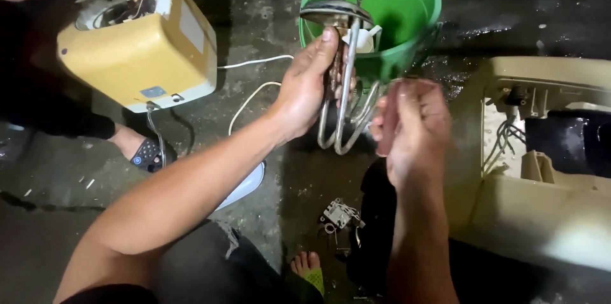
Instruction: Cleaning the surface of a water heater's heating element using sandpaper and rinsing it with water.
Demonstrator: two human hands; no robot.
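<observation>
My left hand point(307, 84) grips a metal heating element point(342, 75) by its looped tubes, just under its round flange, holding it upright over the wet floor. The flange end points up in front of a green plastic bucket point(407, 17). My right hand point(410, 129) is blurred beside the lower loops of the element, fingers curled near the tubes; whether it pinches anything is unclear.
A yellow and white water heater casing point(137, 46) lies at the upper left with a white cable point(251, 97) trailing from it. Another person's sandalled foot point(143, 150) stands below it. A beige opened casing point(547, 151) lies at the right. A small grey part point(337, 215) rests on the floor near my toes point(309, 266).
</observation>
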